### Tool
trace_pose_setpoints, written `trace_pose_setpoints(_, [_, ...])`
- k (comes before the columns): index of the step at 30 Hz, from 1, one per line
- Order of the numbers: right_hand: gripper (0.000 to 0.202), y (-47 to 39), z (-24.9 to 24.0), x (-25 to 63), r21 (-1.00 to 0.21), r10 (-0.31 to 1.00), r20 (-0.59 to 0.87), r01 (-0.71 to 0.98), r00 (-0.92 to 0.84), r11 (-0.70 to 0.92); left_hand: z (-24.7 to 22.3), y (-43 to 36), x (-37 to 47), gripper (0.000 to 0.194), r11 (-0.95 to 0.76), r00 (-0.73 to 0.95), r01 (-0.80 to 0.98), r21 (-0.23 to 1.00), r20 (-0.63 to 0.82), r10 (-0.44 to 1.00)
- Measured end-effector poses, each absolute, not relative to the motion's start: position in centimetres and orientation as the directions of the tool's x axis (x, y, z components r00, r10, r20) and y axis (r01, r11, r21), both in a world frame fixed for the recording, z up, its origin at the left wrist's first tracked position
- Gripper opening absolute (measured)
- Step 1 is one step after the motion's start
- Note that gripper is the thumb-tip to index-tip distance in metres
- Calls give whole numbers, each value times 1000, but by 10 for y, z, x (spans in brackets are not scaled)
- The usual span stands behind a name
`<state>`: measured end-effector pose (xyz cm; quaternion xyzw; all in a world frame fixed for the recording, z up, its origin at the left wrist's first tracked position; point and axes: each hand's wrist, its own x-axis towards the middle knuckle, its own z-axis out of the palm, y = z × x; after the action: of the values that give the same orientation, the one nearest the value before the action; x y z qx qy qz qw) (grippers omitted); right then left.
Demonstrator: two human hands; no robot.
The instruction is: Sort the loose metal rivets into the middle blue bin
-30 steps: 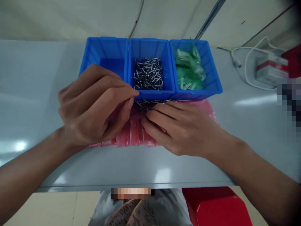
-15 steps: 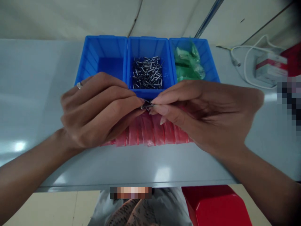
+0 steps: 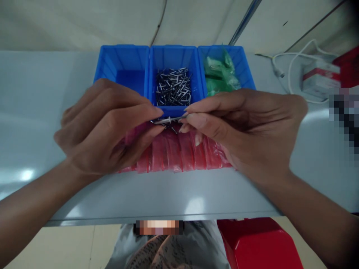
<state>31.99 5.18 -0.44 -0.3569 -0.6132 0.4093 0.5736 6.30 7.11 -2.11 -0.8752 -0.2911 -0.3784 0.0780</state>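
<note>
Between my hands is a thin metal rivet [image 3: 168,120], lying sideways in front of the middle blue bin. My right hand [image 3: 246,134] pinches its right end between thumb and forefinger. My left hand [image 3: 103,127] has thumb and forefinger a little apart around the rivet's left end; whether they touch it is hard to tell. Beneath the hands are more loose rivets [image 3: 172,129], partly hidden, and a row of pink plastic bags [image 3: 174,153] on the table. The middle blue bin [image 3: 174,56] holds a heap of rivets [image 3: 174,87].
Left of the middle bin stands another blue bin [image 3: 125,56]. The right blue bin [image 3: 246,71] holds green plastic bags [image 3: 220,74]. A white and red box [image 3: 321,80] and a white cable [image 3: 291,84] lie at the right. Below the table edge shows a red stool [image 3: 260,243].
My left thumb and forefinger have moved left and spread apart. More of the rivet shows between the hands, and it sits slightly higher. The view has shifted slightly.
</note>
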Motion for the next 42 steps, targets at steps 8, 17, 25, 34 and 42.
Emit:
trace_pose_setpoints(8, [24, 52, -7, 319, -913, 908, 403, -107, -113, 393, -7, 77, 41, 83, -841, 728, 532, 99, 455, 513])
trace_pose_setpoints(17, [16, 60, -8, 322, -912, 912, 410, -13, -5, 409, -17, 61, 66, 50, -732, 471, 667, 135, 686, 555])
trace_pose_setpoints(25, [22, 57, -7, 338, -458, 644, 657, 472, -391, 754, -21, 75, 59, 27, -750, 492, 658, 61, 720, 489])
trace_pose_setpoints(34, [31, 61, -16, 340, 244, 386, 317, 468, -866, 849, -21, 76, 56, 44, -796, 592, 605, -23, 681, 431])
trace_pose_setpoints(42, [26, 64, -20, 335, 268, 339, 413, 468, -845, 842, -19, 74, 57, 53, -779, 568, 627, 12, 677, 468])
